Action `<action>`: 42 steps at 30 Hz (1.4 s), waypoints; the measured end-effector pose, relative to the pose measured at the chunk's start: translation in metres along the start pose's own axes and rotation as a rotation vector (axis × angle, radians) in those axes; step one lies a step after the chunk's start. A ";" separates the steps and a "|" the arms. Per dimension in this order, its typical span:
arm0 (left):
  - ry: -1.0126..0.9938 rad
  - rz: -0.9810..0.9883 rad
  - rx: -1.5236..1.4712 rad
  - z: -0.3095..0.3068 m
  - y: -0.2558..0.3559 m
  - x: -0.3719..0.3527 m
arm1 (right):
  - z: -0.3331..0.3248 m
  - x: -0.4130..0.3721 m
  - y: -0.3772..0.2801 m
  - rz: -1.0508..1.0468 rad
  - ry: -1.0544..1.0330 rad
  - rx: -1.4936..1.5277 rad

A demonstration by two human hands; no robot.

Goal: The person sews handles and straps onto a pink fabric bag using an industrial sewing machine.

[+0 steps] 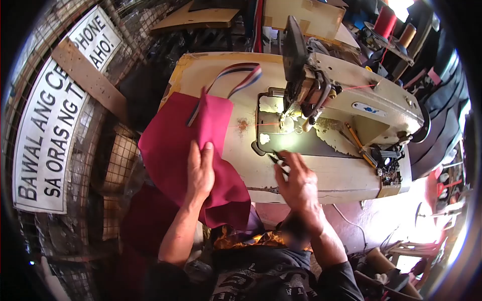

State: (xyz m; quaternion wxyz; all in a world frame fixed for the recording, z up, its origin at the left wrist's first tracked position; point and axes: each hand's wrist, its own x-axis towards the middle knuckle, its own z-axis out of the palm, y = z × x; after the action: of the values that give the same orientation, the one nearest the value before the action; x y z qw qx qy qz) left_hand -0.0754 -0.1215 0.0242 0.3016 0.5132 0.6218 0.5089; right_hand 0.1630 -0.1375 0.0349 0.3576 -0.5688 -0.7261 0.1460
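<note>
My left hand (201,173) grips a magenta piece of fabric (168,135), thumb on top, at the left of the sewing machine table. The cloth hangs over the table's front edge toward my lap. A striped ribbon (246,83) in red, white and blue loops up from the fabric's top. My right hand (297,181) is closed around a small dark pointed tool (274,157), possibly thread snips, mostly hidden by the fingers. It hovers in front of the sewing machine (361,95), whose lit needle area (288,124) has a red thread running out to the left.
Screwdriver-like tools (359,143) lie on the machine bed at the right. A red thread spool (385,22) stands on a rack at the back right. A wire mesh wall with a white sign (45,135) is on the left, and a cardboard box (301,20) is behind.
</note>
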 end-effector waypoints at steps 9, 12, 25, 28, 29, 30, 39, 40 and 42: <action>0.022 0.016 -0.139 0.000 -0.008 -0.004 | 0.066 0.070 -0.044 -0.163 -0.051 -0.176; -0.049 0.052 -0.094 -0.005 -0.002 -0.003 | 0.079 0.077 -0.037 -0.170 -0.047 -0.181; 0.156 0.175 -0.286 -0.091 0.048 -0.007 | 0.085 0.047 -0.070 -0.062 0.027 0.526; 0.161 0.263 -0.186 -0.103 0.059 -0.011 | 0.109 0.059 -0.100 -0.026 0.028 0.661; 0.150 0.271 -0.172 -0.103 0.064 -0.013 | 0.115 0.063 -0.109 -0.038 0.075 0.686; 0.141 0.278 -0.159 -0.104 0.068 -0.015 | 0.118 0.066 -0.117 -0.015 0.050 0.723; 0.154 0.322 -0.112 -0.104 0.070 -0.019 | 0.137 0.085 -0.143 0.052 0.084 0.832; 0.141 0.317 -0.130 -0.103 0.070 -0.018 | 0.138 0.086 -0.140 0.035 0.101 0.809; 0.140 0.319 -0.141 -0.101 0.069 -0.015 | 0.136 0.085 -0.127 -0.001 0.136 0.760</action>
State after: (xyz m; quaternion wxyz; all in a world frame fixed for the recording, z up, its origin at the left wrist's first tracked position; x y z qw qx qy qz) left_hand -0.1391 -0.1715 0.1169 0.2083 0.5464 0.5148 0.6270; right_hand -0.0306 -0.0716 0.0480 0.5902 -0.4038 -0.5952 0.3664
